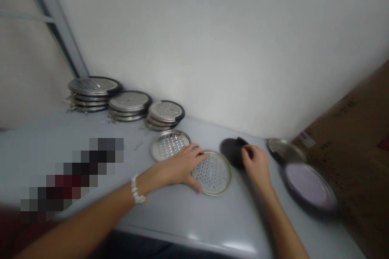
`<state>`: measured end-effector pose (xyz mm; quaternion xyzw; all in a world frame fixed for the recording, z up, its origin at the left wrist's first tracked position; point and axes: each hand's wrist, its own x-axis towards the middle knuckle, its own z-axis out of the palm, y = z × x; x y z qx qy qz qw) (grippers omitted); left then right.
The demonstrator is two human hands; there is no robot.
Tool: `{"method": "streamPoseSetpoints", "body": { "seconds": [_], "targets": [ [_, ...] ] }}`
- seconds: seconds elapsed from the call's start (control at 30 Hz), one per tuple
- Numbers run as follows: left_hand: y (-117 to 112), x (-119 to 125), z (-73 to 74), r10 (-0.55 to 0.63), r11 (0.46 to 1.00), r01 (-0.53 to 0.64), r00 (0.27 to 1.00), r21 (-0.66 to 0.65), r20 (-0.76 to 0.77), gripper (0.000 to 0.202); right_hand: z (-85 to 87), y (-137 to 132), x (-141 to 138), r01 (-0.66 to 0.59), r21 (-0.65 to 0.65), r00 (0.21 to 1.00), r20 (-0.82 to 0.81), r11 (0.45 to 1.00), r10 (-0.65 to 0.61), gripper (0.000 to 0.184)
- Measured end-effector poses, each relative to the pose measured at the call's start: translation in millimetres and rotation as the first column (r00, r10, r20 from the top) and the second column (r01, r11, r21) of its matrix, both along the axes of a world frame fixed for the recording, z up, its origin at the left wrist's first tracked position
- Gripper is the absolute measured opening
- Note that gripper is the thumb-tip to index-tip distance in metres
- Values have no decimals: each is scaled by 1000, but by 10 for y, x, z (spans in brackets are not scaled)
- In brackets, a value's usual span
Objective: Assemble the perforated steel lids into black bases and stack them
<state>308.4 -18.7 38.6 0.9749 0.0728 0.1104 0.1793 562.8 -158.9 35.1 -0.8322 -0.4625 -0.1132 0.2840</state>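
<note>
My left hand lies on the left edge of a round perforated metal disc on the grey table, fingers spread around its rim. My right hand reaches to a black round object just behind the disc, with its fingers curled on that object's right side. A second perforated disc lies flat just behind my left hand. I wear a white bead bracelet on the left wrist.
Three stacks of perforated metal lids stand along the white wall at the back left. Two blurred round lids lie at the right, beside a brown cardboard box. A small wire clip lies loose.
</note>
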Motion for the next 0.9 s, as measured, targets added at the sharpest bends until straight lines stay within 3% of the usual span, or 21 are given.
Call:
{"method": "streamPoseSetpoints", "body": {
  "seconds": [0.07,0.13,0.2,0.3,0.37,0.47,0.67,0.8,0.9],
  "targets": [
    [21,4,48,52,999,-52,999,15,6,85,-53,-5,38,16,-50,1000,3,999,-16,27],
    [55,2,114,147,988,-148,989,41,35,62,-117,-4,46,29,-96,1000,13,995,-28,25],
    [92,-7,178,298,949,-300,954,92,39,42,-165,-4,62,42,-125,999,26,991,-39,29],
    [121,-26,252,462,881,-443,882,167,-96,32,-192,-19,135,62,-147,997,46,987,-56,40],
    [103,-37,291,450,890,-421,871,173,-198,29,-192,-37,200,70,-152,997,53,986,-63,45],
    [27,-72,341,364,929,-332,903,164,-228,24,-189,-57,281,80,-146,996,56,986,-72,47],
    [-164,-337,265,293,947,-265,945,180,-148,10,-191,-48,381,86,-82,995,55,993,-82,33],
    [-233,-591,169,334,930,-309,937,199,-102,22,-197,-27,401,56,-21,998,41,998,-55,31],
    [-247,-738,279,321,932,-313,947,185,-14,24,-206,-12,390,34,23,999,25,999,-34,30]
  ]
}}
